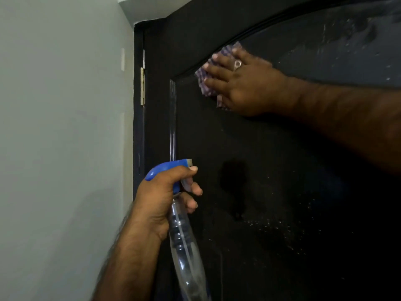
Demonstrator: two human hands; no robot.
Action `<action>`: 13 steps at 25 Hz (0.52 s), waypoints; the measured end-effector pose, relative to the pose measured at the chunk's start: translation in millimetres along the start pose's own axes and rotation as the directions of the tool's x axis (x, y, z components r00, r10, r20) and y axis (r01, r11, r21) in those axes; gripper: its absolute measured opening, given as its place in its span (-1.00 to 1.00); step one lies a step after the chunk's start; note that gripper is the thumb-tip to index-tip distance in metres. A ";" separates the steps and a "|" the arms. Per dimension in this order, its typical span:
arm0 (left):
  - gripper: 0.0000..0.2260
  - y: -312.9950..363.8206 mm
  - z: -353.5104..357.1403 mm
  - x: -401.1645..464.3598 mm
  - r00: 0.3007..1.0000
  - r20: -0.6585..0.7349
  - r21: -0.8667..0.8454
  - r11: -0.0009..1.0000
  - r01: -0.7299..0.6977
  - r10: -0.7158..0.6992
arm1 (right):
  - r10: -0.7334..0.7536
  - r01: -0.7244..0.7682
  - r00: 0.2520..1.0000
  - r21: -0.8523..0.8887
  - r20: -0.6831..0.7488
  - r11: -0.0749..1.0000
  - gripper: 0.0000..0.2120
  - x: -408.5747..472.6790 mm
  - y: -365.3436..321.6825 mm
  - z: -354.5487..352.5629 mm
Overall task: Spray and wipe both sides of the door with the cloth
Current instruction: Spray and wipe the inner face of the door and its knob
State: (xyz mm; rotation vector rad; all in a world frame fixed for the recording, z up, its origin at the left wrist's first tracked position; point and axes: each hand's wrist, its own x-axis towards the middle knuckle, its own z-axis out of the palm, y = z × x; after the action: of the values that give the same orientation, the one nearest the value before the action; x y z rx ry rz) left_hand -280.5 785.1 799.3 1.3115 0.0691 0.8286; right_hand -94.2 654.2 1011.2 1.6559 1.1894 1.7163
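Note:
A black door (260, 170) with a raised arched panel fills the right of the view, speckled with spray droplets low down and streaked wet near the top right. My right hand (243, 81) presses a purple checked cloth (202, 77) flat against the panel's upper left corner, fingers straight, a ring on one finger. My left hand (160, 203) grips a clear spray bottle (184, 246) with a blue trigger head (171, 167), held near the door's hinge side with the nozzle towards the door.
A pale grey wall (65, 148) takes up the left half. The dark door frame (138, 127) runs vertically beside it, with a metal hinge (142, 85) near the top.

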 end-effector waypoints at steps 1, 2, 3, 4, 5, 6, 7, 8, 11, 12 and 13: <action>-0.82 1.0 0.6 2.3 1.000 -0.017 -0.005 1.000 -0.014 0.014 | -0.046 0.047 0.999 0.017 -0.006 0.999 -0.28 -11.5 -17.6 2.8; -0.81 2.9 0.4 3.9 0.999 -0.036 -0.007 1.000 -0.026 0.026 | -0.129 0.129 0.992 0.043 -0.005 0.991 -0.33 -32.4 -48.5 5.4; -0.81 4.5 -0.9 4.9 0.998 -0.048 -0.008 0.999 -0.038 0.037 | -0.234 0.235 0.972 0.078 -0.020 0.969 -0.38 -60.4 -86.0 12.7; -0.81 5.5 -0.6 3.9 0.998 -0.050 -0.006 0.999 -0.042 0.041 | -0.344 0.345 0.939 0.127 -0.030 0.930 -0.41 -93.8 -123.5 19.7; -0.81 5.7 0.0 2.9 0.998 -0.045 0.000 0.999 -0.043 0.043 | -0.432 0.427 0.902 0.169 -0.009 0.888 -0.42 -121.3 -152.2 21.9; -0.82 4.9 1.8 1.1 0.999 -0.034 0.008 0.999 -0.036 0.037 | -0.503 0.490 0.864 0.191 0.024 0.851 -0.43 -136.5 -163.4 20.7; -0.82 4.0 4.3 -1.4 0.999 -0.018 0.023 0.999 -0.031 0.032 | -0.546 0.528 0.837 0.200 0.043 0.825 -0.44 -137.2 -154.5 18.3; -0.82 3.0 7.9 -3.4 0.999 0.000 0.045 0.998 -0.034 0.034 | -0.525 0.510 0.850 0.190 0.038 0.839 -0.45 -124.4 -132.4 14.8; -0.79 3.9 20.0 -5.2 0.997 0.025 0.058 0.995 -0.079 0.077 | -0.203 0.204 0.978 0.017 -0.038 0.979 -0.39 -57.1 -30.2 4.8; -0.82 6.3 23.5 -5.5 0.995 0.031 0.024 0.995 -0.094 0.093 | -0.107 0.106 0.994 -0.038 -0.028 0.994 -0.35 -41.3 -2.0 -1.6; -0.85 9.3 27.0 -5.8 0.993 0.042 -0.013 0.994 -0.107 0.107 | -0.040 0.039 0.999 -0.061 -0.016 0.997 -0.31 -33.6 12.5 -4.9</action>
State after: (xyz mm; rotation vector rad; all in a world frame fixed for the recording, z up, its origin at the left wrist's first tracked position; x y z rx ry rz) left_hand -276.2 759.7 813.1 1.3315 -0.0397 0.8902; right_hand -90.6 619.0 1003.6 1.5754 1.1588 1.7283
